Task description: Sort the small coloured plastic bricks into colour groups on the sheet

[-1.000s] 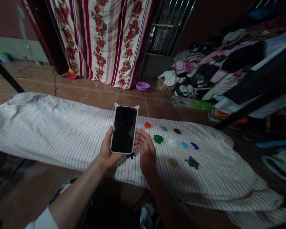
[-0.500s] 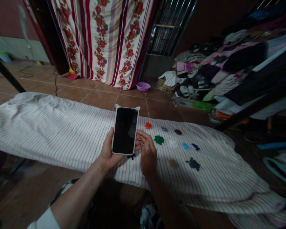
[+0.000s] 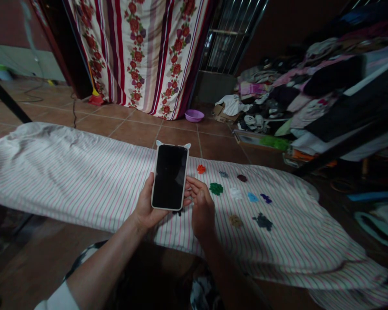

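A smartphone point(image 3: 170, 177) with a dark screen, in a pale case with two small cat-ear points on top, stands tilted up in my left hand point(image 3: 147, 206). The left thumb lies along its left edge, and fingertips show past its right edge. Close against that right side is my right hand point(image 3: 203, 207), its fingers curled and pressed together near the phone's edge; whether anything is inside them is hidden. Just right of it lie small piles of bits: green point(image 3: 216, 188), orange point(image 3: 201, 169), white point(image 3: 236, 193) and tan point(image 3: 236, 221). Some black bits point(image 3: 178, 213) are partly hidden below the phone.
A striped cloth point(image 3: 84, 172) covers the long low surface. Farther right on it are dark grey point(image 3: 263, 221), light blue point(image 3: 252, 197), purple point(image 3: 265, 198) and brown point(image 3: 242, 178) piles. Beyond are a purple basin point(image 3: 194, 116), a floral curtain point(image 3: 151, 56) and heaped clothes point(image 3: 287, 86).
The view has shifted very slightly. Both hands and the phone keep almost the same position.
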